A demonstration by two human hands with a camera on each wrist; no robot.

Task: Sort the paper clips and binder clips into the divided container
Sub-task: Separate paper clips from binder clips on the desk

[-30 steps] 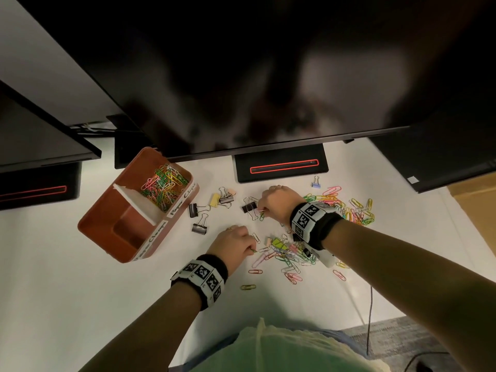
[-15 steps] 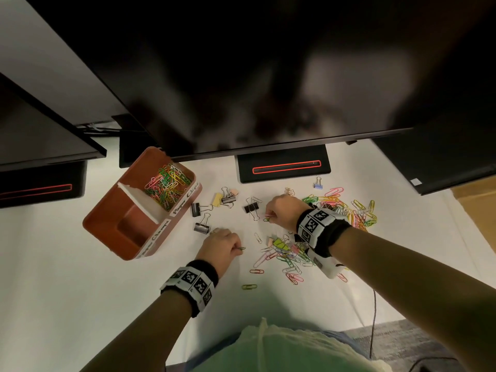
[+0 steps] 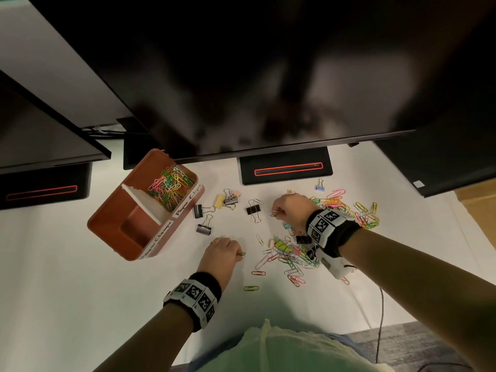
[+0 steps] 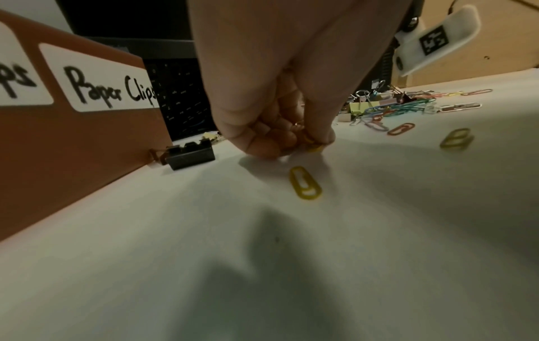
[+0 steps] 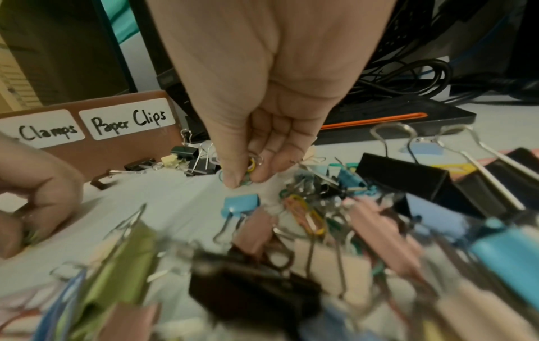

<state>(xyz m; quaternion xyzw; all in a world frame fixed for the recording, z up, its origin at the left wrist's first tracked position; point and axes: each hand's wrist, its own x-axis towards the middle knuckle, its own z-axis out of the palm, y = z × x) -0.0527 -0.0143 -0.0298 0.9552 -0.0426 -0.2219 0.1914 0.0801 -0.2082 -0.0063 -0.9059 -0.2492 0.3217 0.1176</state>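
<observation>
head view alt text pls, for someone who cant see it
Seen from above, a person's left hand and right hand each pinch coloured wire paper clips over a white desk. Loose paper clips and metal binder clips lie scattered beside a brown divided plastic container, one compartment holding paper clips.

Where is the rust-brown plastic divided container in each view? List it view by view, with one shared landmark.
Head: the rust-brown plastic divided container sits left of centre.
Left wrist: its labelled wall fills the left edge.
Right wrist: its wall shows middle left, in the background.
Shared landmark: the white handwritten "Paper Clips" label on that wall.
</observation>
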